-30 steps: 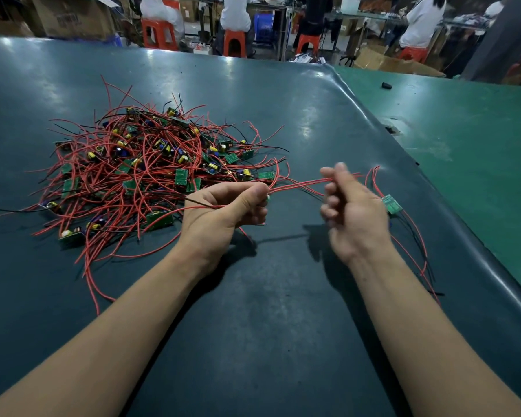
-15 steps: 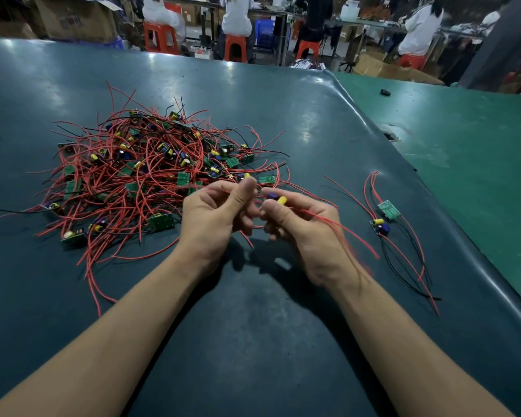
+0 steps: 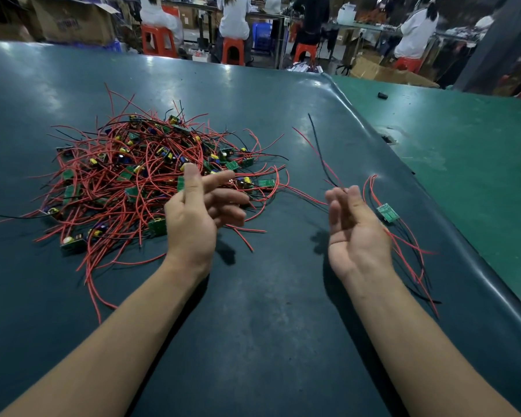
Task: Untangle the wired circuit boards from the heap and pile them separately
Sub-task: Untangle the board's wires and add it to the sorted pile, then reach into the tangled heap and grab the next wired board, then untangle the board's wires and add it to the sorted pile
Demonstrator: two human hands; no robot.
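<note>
Dozens of green boards in red-wire heap (image 3: 151,182); left hand (image 3: 193,218) fingers spread; right hand (image 3: 355,233) fingers pinching wires (image 3: 322,158)

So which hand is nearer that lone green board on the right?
Right. The right hand is just beside the board, on its left. The left hand is farther left, at the heap.

My left hand (image 3: 199,218) is open beside the big heap of small green boards with red wires (image 3: 151,179). My right hand (image 3: 354,233) pinches thin red and black wires (image 3: 322,158) above the dark green worktop (image 3: 268,326).
</note>
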